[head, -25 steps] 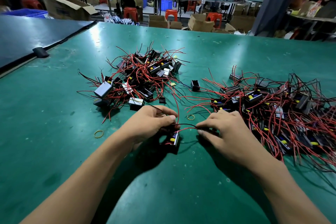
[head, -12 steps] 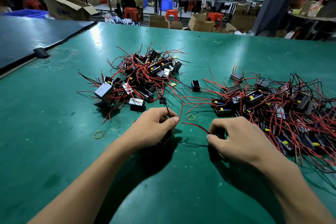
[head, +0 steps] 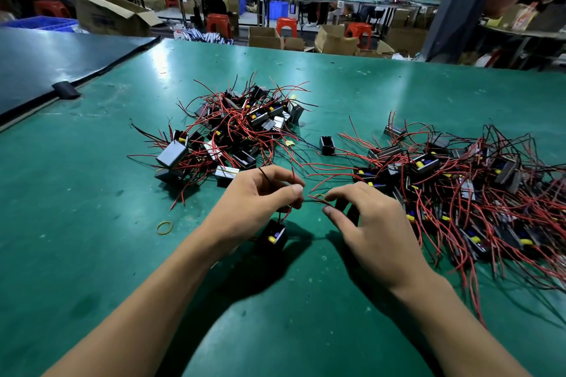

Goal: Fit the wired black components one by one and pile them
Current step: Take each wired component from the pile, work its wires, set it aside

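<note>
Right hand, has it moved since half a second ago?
Yes. The right hand has shifted left and forward, its fingertips now at the yellow rubber band on the green mat, which stayed put.

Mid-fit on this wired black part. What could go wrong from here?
1. Left hand and right hand both pinch the thin red and black wires of the small black box component; a hard tug may strain the leads.
2. The tangled pile of wired black components lies close beside the right hand; loose wires may snag and drag parts along.
3. The yellow rubber band by the fingertips may get caught in.
</note>
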### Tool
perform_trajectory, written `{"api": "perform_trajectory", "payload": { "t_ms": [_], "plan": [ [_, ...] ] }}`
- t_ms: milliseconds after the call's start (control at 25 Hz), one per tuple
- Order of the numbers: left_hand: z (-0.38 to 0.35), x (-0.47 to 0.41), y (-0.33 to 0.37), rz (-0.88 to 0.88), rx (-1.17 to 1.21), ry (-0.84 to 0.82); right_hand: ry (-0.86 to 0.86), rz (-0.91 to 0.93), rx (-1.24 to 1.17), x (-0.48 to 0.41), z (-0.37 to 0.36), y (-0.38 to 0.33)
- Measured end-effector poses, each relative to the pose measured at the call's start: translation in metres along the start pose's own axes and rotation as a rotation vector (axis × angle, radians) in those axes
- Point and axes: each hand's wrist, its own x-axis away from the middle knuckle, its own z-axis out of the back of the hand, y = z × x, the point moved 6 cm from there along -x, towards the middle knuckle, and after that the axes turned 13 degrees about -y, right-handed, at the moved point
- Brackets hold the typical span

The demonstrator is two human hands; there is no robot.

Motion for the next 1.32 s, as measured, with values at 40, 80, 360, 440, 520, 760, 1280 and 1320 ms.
{"api": "perform_trajectory", "payload": {
  "t_ms": [40,80,360,440,520,760,1280,1320],
  "plan": [
    [0.000,0.000,0.001,-0.020,-0.019,0.023,0.026,-0.019,-0.007,-0.002,0.001,0.003],
    [0.001,0.000,0.001,-0.034,-0.026,0.048,0.044,-0.041,-0.010,-0.003,0.001,0.006],
    [-0.005,0.000,0.002,-0.077,-0.047,0.087,0.119,-0.117,-0.003,-0.004,-0.003,0.009],
    [-0.006,-0.001,0.002,-0.080,-0.055,0.094,0.144,-0.115,-0.017,-0.003,-0.004,0.008],
    [-0.006,0.000,0.001,-0.080,-0.043,0.107,0.174,-0.111,-0.046,-0.002,-0.004,0.009],
    [-0.007,0.000,0.000,-0.089,-0.066,0.093,0.210,-0.082,-0.149,-0.002,-0.008,0.008],
    [-0.012,-0.002,-0.007,-0.023,-0.124,0.102,0.174,-0.074,-0.280,-0.001,-0.011,0.006],
    [-0.012,-0.002,-0.007,-0.026,-0.112,0.102,0.176,-0.077,-0.282,-0.001,-0.011,0.007]
  ]
}}
